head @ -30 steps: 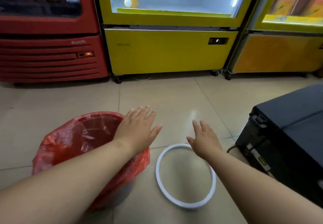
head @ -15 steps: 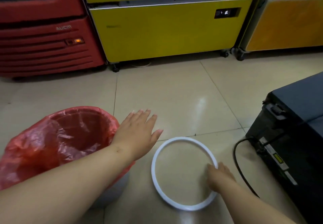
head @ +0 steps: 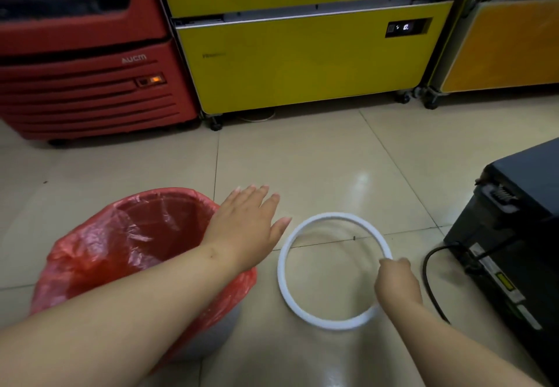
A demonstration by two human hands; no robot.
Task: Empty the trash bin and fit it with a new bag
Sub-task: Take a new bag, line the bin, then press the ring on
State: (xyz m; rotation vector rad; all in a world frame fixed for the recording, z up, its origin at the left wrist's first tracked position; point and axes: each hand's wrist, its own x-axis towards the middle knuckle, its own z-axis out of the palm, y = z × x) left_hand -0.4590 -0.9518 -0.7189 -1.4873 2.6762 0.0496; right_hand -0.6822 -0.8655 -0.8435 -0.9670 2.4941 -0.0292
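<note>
1. Since the frame half a second ago, the right hand (head: pixel 396 284) has closed on the right side of the ring (head: pixel 302 311), which it then only touched; the ring's right side now appears lifted off the floor (head: pixel 302 160).
2. Red cooler (head: pixel 87 63): stands at the far left against the back, grille at the bottom, orange lamp lit.
3. Bin (head: pixel 211 335): stands on the floor at the lower left. A red bag (head: pixel 99 241) lines it and is folded out over the rim. The bag interior appears empty.
4. Left hand (head: pixel 245 226): open, palm down, fingers spread, above the bin's right rim. Contact with the bag cannot be determined.
5. Yellow cooler (head: pixel 296 63): stands at the back centre on castors, small display at its right.
6. Ring: white, circular, just right of the bin, not touching it.
7. Right hand: fingers curled around the ring's right edge.
8. Cable (head: pixel 429 281): black, loops on the floor between the ring and the black box (head: pixel 520 235).
9. Orange cooler (head: pixel 502 45): stands at the far right, back.
</note>
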